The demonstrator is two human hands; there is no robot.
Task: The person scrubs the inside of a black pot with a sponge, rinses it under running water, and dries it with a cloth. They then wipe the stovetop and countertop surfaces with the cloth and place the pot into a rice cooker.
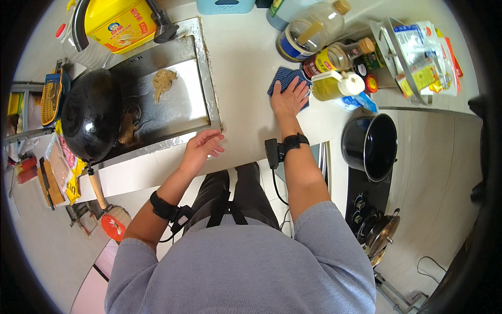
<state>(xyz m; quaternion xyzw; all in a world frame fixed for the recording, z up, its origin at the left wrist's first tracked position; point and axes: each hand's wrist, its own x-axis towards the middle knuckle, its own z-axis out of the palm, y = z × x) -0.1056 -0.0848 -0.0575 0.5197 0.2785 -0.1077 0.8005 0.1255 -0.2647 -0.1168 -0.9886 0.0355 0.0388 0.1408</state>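
A folded dark-blue striped cloth (281, 77) lies on the pale countertop (243, 78). My right hand (290, 96) rests flat on it, fingers spread, close to a squat plastic bottle of yellow-green liquid (328, 87) with a white top. Nothing is held in my left hand (203, 147), which hovers loosely curled by the front right corner of the steel sink (172, 114). Inside the sink are a crumpled tan scrubber or rag (164, 82) and a brown one (126, 129) by the drain. A black wok (92, 117) leans tilted over the sink's left side.
Bottles, including a large glass jar (310, 33), crowd the back right beside a rack of packets (423, 59). A black pot (368, 147) stands on the hob at right. Behind the sink sits a yellow jug (117, 23). A knife (46, 182) lies far left.
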